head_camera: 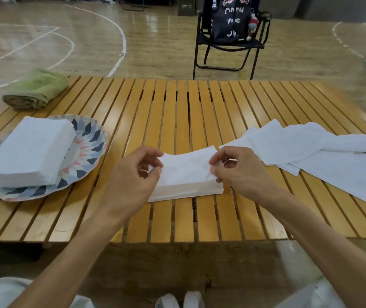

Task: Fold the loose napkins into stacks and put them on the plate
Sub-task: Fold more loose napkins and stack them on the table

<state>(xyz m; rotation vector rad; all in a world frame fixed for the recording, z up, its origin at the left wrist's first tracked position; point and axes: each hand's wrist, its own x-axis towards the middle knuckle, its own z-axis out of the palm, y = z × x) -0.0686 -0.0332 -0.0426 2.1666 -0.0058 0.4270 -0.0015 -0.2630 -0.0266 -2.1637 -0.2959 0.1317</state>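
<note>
Midway through: one stack (26,152) sits on the plate (88,156); left hand (133,174) and right hand (237,170) pinch a napkin (186,167) over a second pile (186,190); loose napkins (311,152) remain.

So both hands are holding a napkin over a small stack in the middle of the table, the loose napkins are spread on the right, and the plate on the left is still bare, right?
Not quite: the plate is not bare. The head view shows a stack of folded napkins already on it. The rest holds: left hand and right hand pinch a napkin over the small stack, loose napkins on the right.
</note>
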